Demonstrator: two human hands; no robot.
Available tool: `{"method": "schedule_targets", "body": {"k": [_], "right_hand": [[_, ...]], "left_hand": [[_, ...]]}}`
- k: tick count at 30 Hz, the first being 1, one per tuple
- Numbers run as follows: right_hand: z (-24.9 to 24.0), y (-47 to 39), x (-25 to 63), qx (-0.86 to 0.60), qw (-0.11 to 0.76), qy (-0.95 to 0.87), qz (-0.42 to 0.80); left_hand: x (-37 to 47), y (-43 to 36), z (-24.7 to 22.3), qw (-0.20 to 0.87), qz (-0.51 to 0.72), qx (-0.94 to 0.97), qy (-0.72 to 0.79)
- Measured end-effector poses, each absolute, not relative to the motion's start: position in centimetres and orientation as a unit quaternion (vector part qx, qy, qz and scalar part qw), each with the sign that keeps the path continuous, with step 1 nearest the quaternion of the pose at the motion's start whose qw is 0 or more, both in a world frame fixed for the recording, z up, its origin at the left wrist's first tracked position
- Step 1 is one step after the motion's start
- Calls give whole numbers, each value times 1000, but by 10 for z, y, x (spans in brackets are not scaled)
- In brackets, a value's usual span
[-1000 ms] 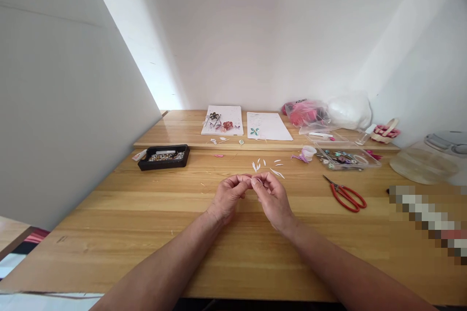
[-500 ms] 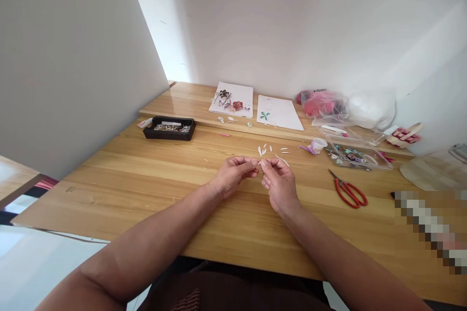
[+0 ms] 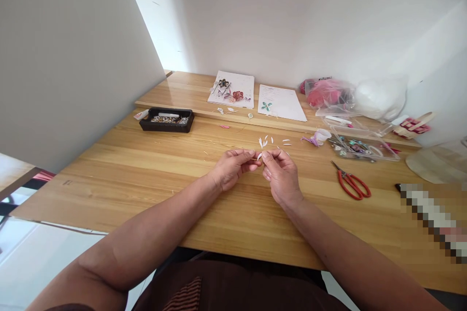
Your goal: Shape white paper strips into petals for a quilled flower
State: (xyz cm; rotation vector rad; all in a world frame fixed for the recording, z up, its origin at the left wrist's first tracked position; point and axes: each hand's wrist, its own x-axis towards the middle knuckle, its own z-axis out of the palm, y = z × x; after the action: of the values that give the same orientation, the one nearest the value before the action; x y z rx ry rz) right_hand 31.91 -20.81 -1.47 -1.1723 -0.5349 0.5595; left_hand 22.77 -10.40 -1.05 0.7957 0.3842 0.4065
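My left hand (image 3: 235, 166) is closed in a pinch on a thin, yellowish wire-like strand. Fingertip to fingertip with it, my right hand (image 3: 281, 170) pinches a small white petal (image 3: 259, 156), which shows between the two hands. Just beyond my fingers, several loose white petals (image 3: 272, 140) lie scattered on the wooden table (image 3: 175, 165). My fingers partly cover the petal and the strand, so I cannot tell whether they are joined.
Red-handled pliers (image 3: 353, 182) lie to the right. Behind them are a clear box of beads (image 3: 365, 148) and a small white cup (image 3: 321, 137). A black tray of beads (image 3: 166, 126) stands at left. Paper sheets (image 3: 282, 99) with flower ornaments lie on the raised ledge.
The camera view has tilted slightly. Both hands stay together in nearly the same place, and the white petal between the fingertips now shows more clearly.
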Motion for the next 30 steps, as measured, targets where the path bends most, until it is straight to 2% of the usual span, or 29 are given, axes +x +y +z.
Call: {"method": "schedule_targets", "body": {"k": [20, 30], "right_hand": [[-12, -209, 319, -520, 770, -245, 276], [-8, -208, 320, -514, 770, -188, 327]], "left_hand": [[229, -103, -7, 894, 152, 348, 238], [230, -100, -14, 866, 192, 394, 241]]}}
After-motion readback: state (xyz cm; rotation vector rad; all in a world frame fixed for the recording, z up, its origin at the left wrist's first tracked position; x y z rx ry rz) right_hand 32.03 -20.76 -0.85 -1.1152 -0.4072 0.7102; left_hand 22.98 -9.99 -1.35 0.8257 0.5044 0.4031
